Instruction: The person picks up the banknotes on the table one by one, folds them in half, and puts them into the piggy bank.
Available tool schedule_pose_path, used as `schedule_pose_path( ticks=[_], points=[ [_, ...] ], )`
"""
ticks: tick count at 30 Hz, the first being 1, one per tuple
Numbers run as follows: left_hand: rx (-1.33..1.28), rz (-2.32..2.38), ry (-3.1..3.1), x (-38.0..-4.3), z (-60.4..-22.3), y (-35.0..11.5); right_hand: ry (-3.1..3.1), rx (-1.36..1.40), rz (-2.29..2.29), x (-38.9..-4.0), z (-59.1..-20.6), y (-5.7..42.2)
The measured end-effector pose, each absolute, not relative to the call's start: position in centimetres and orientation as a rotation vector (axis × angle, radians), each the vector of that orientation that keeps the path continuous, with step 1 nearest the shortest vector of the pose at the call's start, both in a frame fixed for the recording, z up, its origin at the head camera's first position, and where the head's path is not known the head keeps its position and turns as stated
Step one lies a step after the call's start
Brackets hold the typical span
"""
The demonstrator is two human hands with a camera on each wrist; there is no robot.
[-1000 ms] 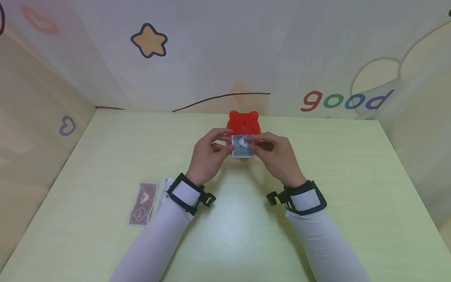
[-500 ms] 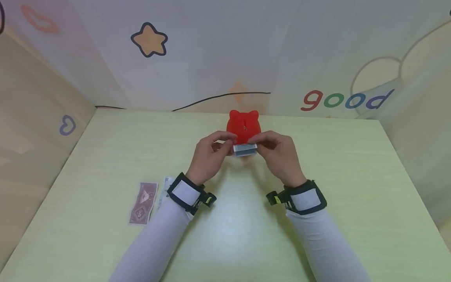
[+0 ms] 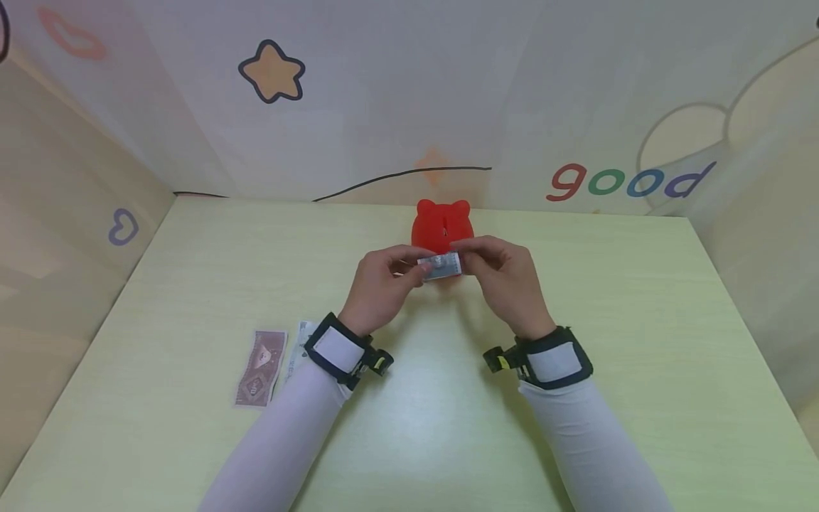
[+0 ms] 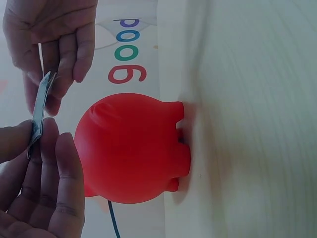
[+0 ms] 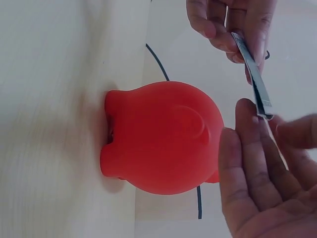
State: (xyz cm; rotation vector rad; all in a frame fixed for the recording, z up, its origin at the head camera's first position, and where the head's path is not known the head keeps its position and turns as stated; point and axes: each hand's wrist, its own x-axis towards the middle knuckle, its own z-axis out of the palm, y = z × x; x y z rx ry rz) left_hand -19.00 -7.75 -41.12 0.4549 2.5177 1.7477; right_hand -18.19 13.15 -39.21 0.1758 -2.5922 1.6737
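A folded blue-grey banknote is held up in front of a red piggy bank, apart from it. My left hand pinches the note's left end between thumb and fingers; the left wrist view shows the note edge-on in that grip. Around the other end, my right hand has its fingertips at the note, and its thumb stands off it in the right wrist view. The piggy bank stands upright on its feet. Its slot on top shows in the head view.
A purplish banknote lies on the table at the left. Beside it lies a pale banknote, partly hidden by my left forearm. A printed curtain rises behind the table's back edge, close behind the piggy bank.
The banknote, first facing up as a near-square, has been folded into a narrower strip and now tilts slightly. Both hands stay in front of the piggy bank; the right thumb has left the note's face.
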Motion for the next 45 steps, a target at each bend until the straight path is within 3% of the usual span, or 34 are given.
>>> schedule_pose_path(
  ticks=[45],
  points=[
    [0.389, 1.803, 2.512, -19.09, -40.99, -7.88, -2.649, 0.152, 1.659, -18.15, -39.00, 13.09]
  ],
)
